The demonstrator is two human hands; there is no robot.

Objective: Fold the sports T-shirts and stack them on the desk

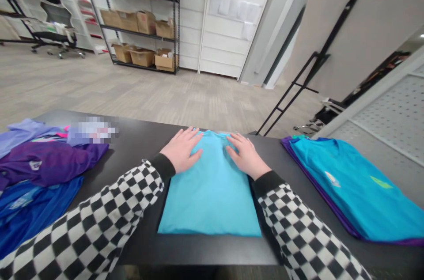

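- The light blue shirt point(212, 200) lies flat on the dark table point(132, 147), folded into a near-rectangle straight in front of you, its wide lower edge toward you and its narrower end at the far side.
- Your left hand point(183, 149) rests on the far left part of it, palm down and open, fingers slightly apart and pointing away from you.
- Your right hand point(245, 155) rests on the far right part, also palm down and open, its fingers angled inward.
- Between your two hands runs a strip of the fabric, with small creases at the far end; most of the cloth lies nearer to you than your hands.
- Well to your left, a loose heap holds a purple garment point(56, 160), a blue garment point(39, 200) and a lavender garment point(26, 132).
- To your right, apart from your right hand, a bright blue shirt point(351, 183) lies flat over purple fabric point(318, 194).
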